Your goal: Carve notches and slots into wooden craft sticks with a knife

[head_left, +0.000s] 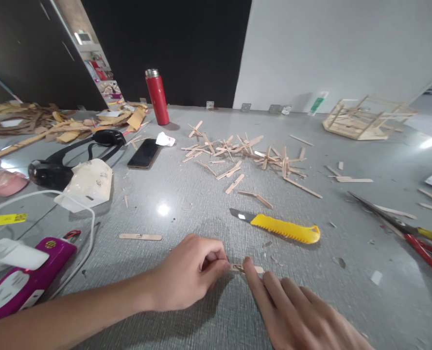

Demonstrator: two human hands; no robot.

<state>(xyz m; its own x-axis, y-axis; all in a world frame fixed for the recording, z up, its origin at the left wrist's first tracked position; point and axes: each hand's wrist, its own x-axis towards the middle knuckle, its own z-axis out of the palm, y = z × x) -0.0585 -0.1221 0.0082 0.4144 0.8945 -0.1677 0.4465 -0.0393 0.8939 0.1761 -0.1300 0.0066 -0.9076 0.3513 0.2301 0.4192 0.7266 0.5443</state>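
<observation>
A craft stick (260,270) with a small cut slot in it lies low over the grey table in front of me. My left hand (192,272) is closed in a pinch on its left end, thumb against the bent fingers. From the other side my right hand (292,311) reaches in, fingers stretched out, the index fingertip pressing on the stick near the slot; its thumb is hidden. Just beyond both hands rests a yellow utility knife (285,228), blade out and pointing left. Another notched craft stick (140,236) lies flat to the left.
A pile of joined craft sticks (245,148) spreads across the middle. Scissors (401,226) lie at right, below a stick frame (369,119). At left are a phone (144,153), headphones (62,158), a purple power strip (29,277) with a white cable, and a red bottle (158,97).
</observation>
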